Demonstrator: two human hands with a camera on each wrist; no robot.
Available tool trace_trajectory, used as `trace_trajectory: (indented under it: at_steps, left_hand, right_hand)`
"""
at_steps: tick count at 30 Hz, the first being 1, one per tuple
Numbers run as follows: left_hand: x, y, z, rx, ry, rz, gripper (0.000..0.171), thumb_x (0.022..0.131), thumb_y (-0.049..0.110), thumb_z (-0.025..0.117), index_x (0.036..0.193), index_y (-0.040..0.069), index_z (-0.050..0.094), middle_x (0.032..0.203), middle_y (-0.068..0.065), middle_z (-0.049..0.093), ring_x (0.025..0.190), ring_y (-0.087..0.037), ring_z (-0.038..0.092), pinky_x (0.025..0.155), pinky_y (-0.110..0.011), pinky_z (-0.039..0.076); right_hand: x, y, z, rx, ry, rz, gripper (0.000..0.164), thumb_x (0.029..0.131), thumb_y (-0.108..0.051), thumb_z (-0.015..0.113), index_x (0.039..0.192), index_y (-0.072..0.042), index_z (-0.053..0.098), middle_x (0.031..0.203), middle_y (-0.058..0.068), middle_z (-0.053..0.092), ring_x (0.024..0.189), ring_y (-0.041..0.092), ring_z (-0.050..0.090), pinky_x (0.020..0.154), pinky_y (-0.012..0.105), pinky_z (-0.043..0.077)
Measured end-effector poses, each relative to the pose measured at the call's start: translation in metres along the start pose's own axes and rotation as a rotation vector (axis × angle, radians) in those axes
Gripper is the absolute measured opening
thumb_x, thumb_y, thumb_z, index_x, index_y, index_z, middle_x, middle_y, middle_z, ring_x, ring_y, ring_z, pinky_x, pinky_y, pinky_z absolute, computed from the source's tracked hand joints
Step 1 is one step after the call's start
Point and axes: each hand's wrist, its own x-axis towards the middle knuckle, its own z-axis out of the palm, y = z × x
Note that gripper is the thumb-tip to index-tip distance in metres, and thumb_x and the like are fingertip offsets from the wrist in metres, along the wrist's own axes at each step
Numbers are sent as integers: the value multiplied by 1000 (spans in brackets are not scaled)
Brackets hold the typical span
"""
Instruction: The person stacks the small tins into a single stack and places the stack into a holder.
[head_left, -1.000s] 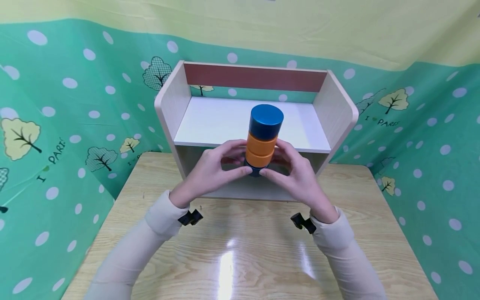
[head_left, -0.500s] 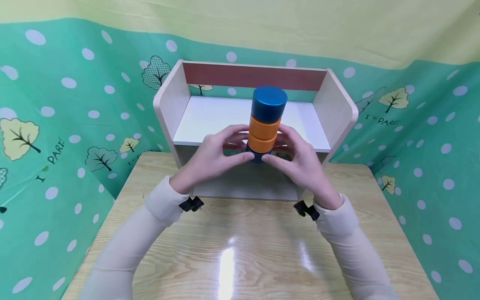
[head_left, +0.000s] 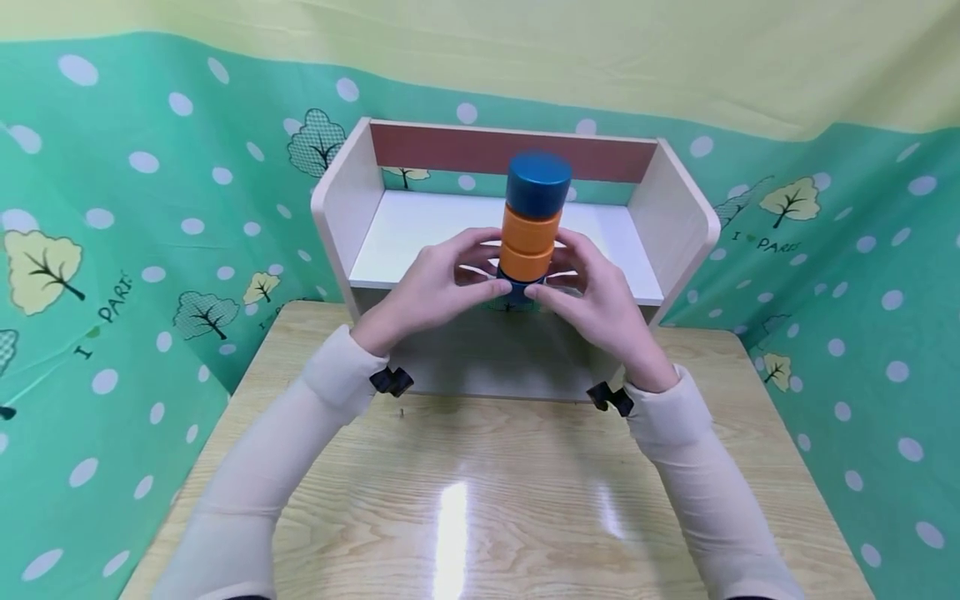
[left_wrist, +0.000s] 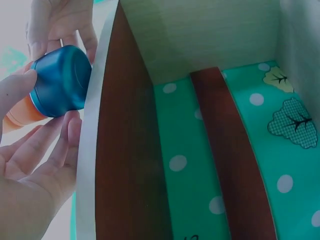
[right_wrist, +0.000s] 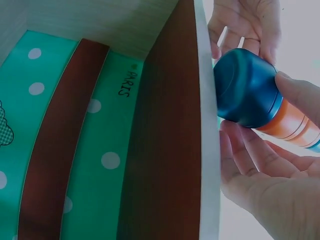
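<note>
A tall stack of blue and orange cylinders (head_left: 528, 237) is held up in front of the shelf unit's upper board. Dark blue pieces form its top and bottom, with two orange bands between. My left hand (head_left: 442, 279) grips the bottom blue cylinder (left_wrist: 62, 82) from the left, thumb toward me and fingers behind. From the right, my right hand (head_left: 596, 292) holds the same cylinder, its thumb close to the other thumb. In both wrist views the bottom of the blue cylinder is beside the board's front edge (right_wrist: 207, 125); whether they touch I cannot tell.
The shelf unit (head_left: 513, 154) has pale side panels, a white upper board (head_left: 442, 225) and a red-brown back strip. It stands at the back of a wooden table (head_left: 525, 500). A patterned green and yellow curtain (head_left: 150, 250) hangs behind and at both sides.
Both hands have raised the stack, carrying it up in the head view from before the lower compartment to the level of the upper board. The grip looks the same.
</note>
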Motion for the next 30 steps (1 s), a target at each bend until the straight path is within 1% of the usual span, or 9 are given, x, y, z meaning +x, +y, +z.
trace_trajectory:
  at_steps: [3, 7, 12, 14, 20, 23, 27, 30]
  left_hand:
    - [4, -2, -1, 23, -12, -18, 62, 93, 28, 74, 147, 15, 48, 132, -1, 64, 102, -10, 65, 89, -29, 57]
    - [9, -6, -2, 35, -14, -22, 61, 94, 29, 73, 147, 15, 47, 133, -2, 63, 102, -9, 65, 89, -27, 56]
    - [13, -9, -4, 43, -9, -29, 61, 94, 28, 73, 148, 14, 47, 134, -2, 62, 103, -8, 65, 90, -27, 56]
    - [14, -9, -5, 51, -9, -39, 61, 94, 29, 72, 148, 15, 47, 135, -2, 61, 103, -8, 64, 91, -27, 55]
    - [16, -11, -5, 66, -10, -66, 61, 95, 30, 71, 148, 15, 46, 138, -2, 59, 105, -8, 63, 92, -27, 55]
    - [16, -12, -5, 65, -3, -80, 61, 95, 30, 71, 148, 15, 45, 138, -2, 59, 107, -8, 63, 93, -27, 54]
    - [16, -13, -4, 64, 25, -94, 61, 94, 30, 72, 148, 16, 46, 134, -3, 61, 106, -10, 64, 93, -27, 54]
    - [17, -15, -4, 58, 52, -109, 61, 93, 28, 74, 146, 15, 47, 127, -3, 63, 104, -12, 65, 92, -28, 55]
  right_hand:
    - [4, 3, 0, 13, 1, 25, 70, 91, -9, 75, 151, -14, 40, 132, 7, 62, 108, 20, 64, 95, 43, 55]
    - [9, 4, 1, 20, 6, 46, 70, 91, -4, 74, 151, -10, 39, 134, 11, 61, 110, 24, 63, 96, 46, 54]
    - [13, -10, 2, 7, 8, 49, 67, 91, 1, 71, 149, -1, 38, 135, 19, 58, 111, 32, 62, 99, 51, 51]
    - [13, -16, 2, 1, 3, 51, 66, 92, 1, 70, 150, -1, 38, 135, 21, 58, 112, 35, 61, 99, 52, 51]
    - [15, -22, 2, 6, 13, 62, 64, 93, 1, 70, 149, 1, 39, 135, 21, 58, 112, 34, 61, 100, 50, 51]
    - [15, -19, 3, 13, 26, 62, 64, 92, 0, 71, 148, 0, 39, 136, 21, 57, 113, 34, 61, 100, 50, 51]
    - [17, 5, 4, 7, 58, 61, 66, 91, -10, 75, 149, -9, 42, 133, 11, 59, 111, 26, 62, 98, 44, 53]
    - [19, 20, 5, -7, 86, 74, 66, 90, -16, 77, 147, -14, 44, 124, 8, 61, 107, 22, 63, 96, 40, 55]
